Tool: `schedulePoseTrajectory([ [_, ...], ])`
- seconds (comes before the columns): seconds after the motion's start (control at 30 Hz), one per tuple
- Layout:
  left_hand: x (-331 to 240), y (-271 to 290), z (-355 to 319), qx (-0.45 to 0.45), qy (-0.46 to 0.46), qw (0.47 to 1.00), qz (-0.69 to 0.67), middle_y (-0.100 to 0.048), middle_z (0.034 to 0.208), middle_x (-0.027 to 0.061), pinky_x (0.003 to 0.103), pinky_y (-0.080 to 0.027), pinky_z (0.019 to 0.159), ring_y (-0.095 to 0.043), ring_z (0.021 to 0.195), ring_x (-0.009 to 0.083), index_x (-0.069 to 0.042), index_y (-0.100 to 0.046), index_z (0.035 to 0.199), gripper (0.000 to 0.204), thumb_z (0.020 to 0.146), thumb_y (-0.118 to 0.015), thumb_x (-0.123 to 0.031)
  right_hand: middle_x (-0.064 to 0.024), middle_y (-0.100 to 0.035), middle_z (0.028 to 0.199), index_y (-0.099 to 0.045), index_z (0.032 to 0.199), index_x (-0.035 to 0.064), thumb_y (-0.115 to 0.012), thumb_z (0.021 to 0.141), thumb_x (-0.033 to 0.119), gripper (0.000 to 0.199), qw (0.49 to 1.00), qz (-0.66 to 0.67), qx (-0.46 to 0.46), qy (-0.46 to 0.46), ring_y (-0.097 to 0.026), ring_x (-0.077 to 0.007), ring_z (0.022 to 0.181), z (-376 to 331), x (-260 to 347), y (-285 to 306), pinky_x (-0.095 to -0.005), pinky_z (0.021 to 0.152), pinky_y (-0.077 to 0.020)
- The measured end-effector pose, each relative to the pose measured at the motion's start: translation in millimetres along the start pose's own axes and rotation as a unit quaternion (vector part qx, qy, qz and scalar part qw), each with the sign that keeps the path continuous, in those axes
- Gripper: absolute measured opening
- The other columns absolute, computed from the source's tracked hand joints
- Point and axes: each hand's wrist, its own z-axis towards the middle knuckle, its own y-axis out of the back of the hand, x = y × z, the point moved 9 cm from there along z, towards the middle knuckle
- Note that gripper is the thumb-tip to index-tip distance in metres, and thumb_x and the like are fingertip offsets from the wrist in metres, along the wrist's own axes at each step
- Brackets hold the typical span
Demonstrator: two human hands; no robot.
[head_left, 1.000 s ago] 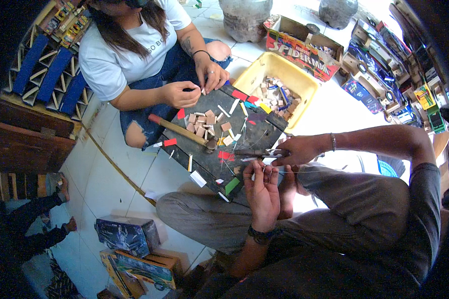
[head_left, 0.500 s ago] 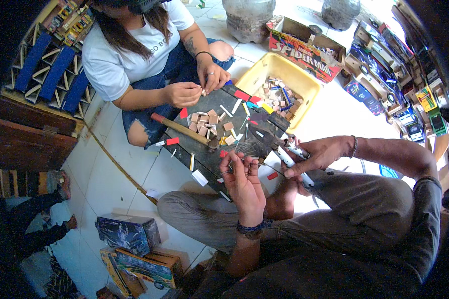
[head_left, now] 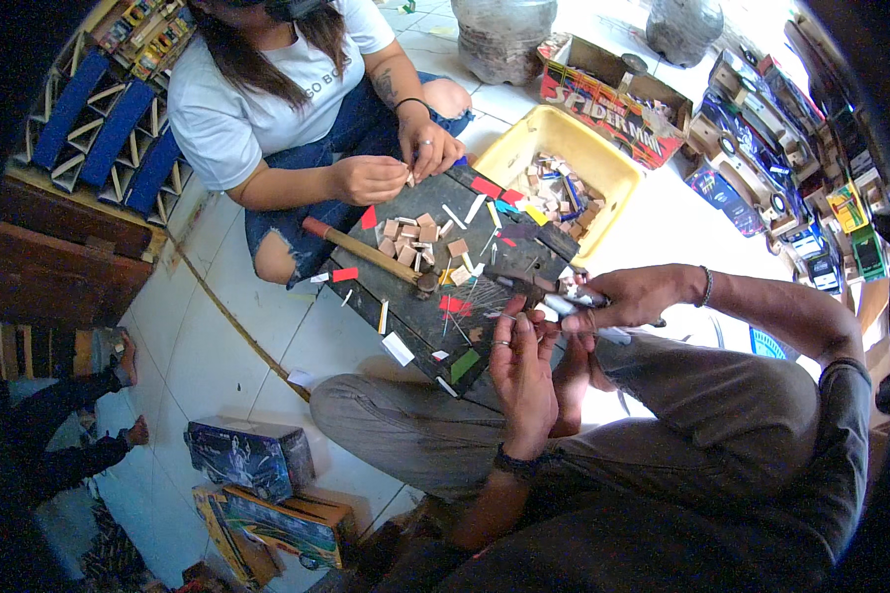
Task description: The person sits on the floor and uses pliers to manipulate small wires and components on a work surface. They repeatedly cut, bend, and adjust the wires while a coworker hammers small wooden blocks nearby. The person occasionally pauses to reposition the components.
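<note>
My right hand (head_left: 623, 299) is closed around white-handled pliers (head_left: 562, 303), whose dark jaws point left over the low table (head_left: 366, 294). Close beside them, the raised fingers of my left hand (head_left: 526, 368) are pinched together near the tool; whatever they hold is too small to make out. Thin nails (head_left: 480, 298) lie scattered on the dark tabletop left of the pliers. A hammer (head_left: 371, 254) with a red-ended wooden handle rests beyond them, next to a pile of small wooden blocks (head_left: 405, 235). A green piece (head_left: 465, 366) lies at the near edge.
Across the table a person (head_left: 287, 128) in a white shirt works on a small piece with both hands. A yellow basin (head_left: 618, 188) holds more blocks. Boxes (head_left: 252, 460) stand on the floor at lower left. Wooden toy vehicles (head_left: 752, 148) are stacked at right.
My left hand has moved right, up to the pliers, uncovering the green piece. The pliers have turned in my right hand, with their jaws a little lower.
</note>
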Motion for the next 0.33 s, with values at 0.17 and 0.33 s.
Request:
schedulePoseTrajectory([
  [0.17,-3.9,-4.8,5.5,0.066,0.010,0.995,0.071,-0.056,0.096,0.0031,0.030,-0.052,0.080,-0.055,0.085,0.0108,-0.004,-0.051,0.127,0.031,0.102,-0.047,-0.022,-0.0204,-0.066,0.110,-0.055,0.124,0.0023,-0.051,0.097,0.044,0.049,0.991,-0.115,-0.067,0.025,-0.062,-0.0290,0.103,9.2,-1.7,29.8,-0.0416,0.089,-0.0478],
  [0.33,-6.1,-7.5,6.0,0.114,0.025,0.987,0.112,-0.055,0.099,0.0048,0.027,-0.050,0.086,-0.056,0.090,0.0108,-0.002,-0.050,0.127,0.031,0.103,-0.045,-0.022,-0.0181,-0.065,0.109,-0.048,0.134,0.0106,-0.054,0.095,0.047,0.053,0.993,-0.119,0.007,0.002,-0.062,-0.0257,0.100,16.9,-20.5,16.5,-0.0394,0.088,-0.0489],
])
